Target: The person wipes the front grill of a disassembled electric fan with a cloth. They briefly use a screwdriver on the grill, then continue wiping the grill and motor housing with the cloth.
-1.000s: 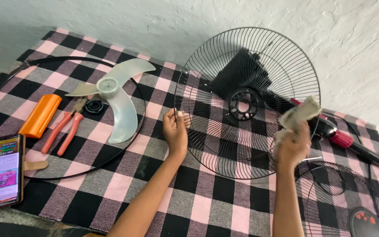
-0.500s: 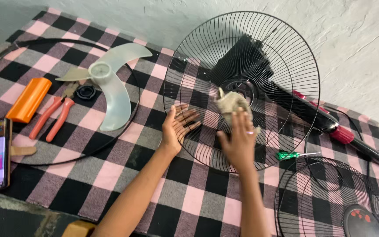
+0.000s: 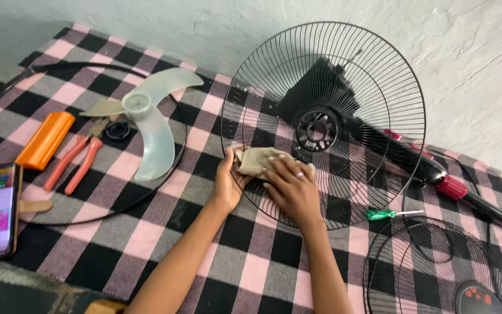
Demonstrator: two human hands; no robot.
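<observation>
Grille: round black wire guard, thin ribs fanning from a ringed plastic hub, tilted up on the checked cloth.
Rag: soft beige fabric, crumpled, lying on the grille's lower left wires.
Right hand: fingers spread flat, pressing the rag onto the wires.
Left hand: curled around the grille's rim, thumb touching the rag's edge.
Blade: pale translucent plastic, three-lobed, inside a thin black hoop.
Pliers: orange-handled, beside an orange plastic block.
Screwdriver: green-handled, right of the grille.
</observation>
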